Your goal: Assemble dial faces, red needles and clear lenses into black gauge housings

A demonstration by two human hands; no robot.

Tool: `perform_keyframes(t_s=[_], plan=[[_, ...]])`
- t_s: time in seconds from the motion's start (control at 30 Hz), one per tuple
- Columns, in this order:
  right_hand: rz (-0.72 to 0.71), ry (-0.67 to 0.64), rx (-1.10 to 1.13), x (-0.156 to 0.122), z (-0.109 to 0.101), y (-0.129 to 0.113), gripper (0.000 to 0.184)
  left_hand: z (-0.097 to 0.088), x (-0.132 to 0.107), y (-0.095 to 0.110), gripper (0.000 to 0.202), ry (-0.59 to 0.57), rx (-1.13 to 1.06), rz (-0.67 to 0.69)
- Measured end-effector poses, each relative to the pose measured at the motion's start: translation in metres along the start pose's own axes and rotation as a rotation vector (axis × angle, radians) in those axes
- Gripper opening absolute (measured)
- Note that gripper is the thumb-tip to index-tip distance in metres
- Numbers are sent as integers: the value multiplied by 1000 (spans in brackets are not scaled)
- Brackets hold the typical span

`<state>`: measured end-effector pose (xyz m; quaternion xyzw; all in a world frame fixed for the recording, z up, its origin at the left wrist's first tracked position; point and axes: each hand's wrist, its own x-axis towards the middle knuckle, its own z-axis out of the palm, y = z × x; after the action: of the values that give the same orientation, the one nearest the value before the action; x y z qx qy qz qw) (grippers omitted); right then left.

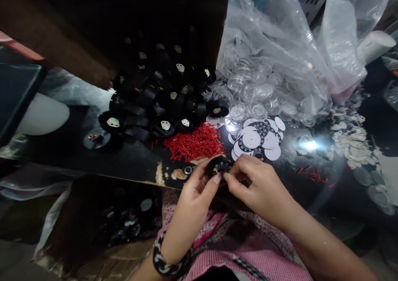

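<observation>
My left hand (199, 185) is closed around a round black gauge housing (220, 164) with a printed dial face, near the table's front edge. At the dial, the fingertips of my right hand (255, 179) are pinched together; whatever they hold is hidden, though a bit of red shows beside them. Just beyond my hands lies a heap of small red pointers (197, 142). To its right is a pile of round dial discs (253, 140), some white side up, some showing black printing. Black housings (161, 125) with pale plates are heaped behind the pointers.
Clear round covers (248, 86) spill from a plastic bag (289, 36) at the back. Small pale plates (348, 140) and loose red pointers (314, 175) lie on the right. A cardboard box (118, 256) with dark round parts stands below the table edge.
</observation>
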<state>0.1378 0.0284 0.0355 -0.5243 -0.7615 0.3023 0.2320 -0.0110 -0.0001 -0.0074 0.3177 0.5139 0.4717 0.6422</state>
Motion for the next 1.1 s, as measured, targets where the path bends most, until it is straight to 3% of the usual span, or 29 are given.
perform_keyframes(t_s=[0.07, 0.13, 0.27, 0.4, 0.47, 0.57, 0.63, 0.7, 0.77, 0.87, 0.97, 1.03, 1.1], plan=[[-110, 20, -88, 4, -2, 2, 6, -2, 2, 1, 33, -66, -104, -83], [-212, 41, -215, 7, -2, 5, 12, -2, 2, 2, 38, -82, -107, -104], [-304, 90, -388, 11, 3, 6, 14, 2, -2, 2, 37, 26, 23, -116], [-180, 112, -299, 13, 5, 0, 7, 6, -3, -8, 36, 174, -15, -189], [-72, 59, -198, 14, -1, -1, 5, 5, -1, -12, 39, 161, -43, -173], [-22, -36, -45, 23, -19, 12, 6, 1, 4, -12, 40, 88, -108, -150], [22, 93, -117, 36, -35, 31, 9, 1, 6, -8, 39, 51, -245, -149], [111, 266, -367, 52, -48, 55, 28, 4, 8, -3, 37, 44, -346, -162], [121, 275, -538, 65, -58, 76, 38, 8, 9, 0, 35, 64, -347, -181], [74, 240, -565, 71, -66, 91, 27, 11, 10, 1, 28, 116, -342, -186], [21, 360, -506, 57, -58, 80, 25, 12, 9, 1, 27, 55, -368, -185], [-95, 417, -426, 40, -44, 62, 25, 12, 8, 3, 32, -39, -419, -210], [-256, 329, -357, 23, -26, 43, 26, 12, 8, 6, 30, -82, -508, -242]])
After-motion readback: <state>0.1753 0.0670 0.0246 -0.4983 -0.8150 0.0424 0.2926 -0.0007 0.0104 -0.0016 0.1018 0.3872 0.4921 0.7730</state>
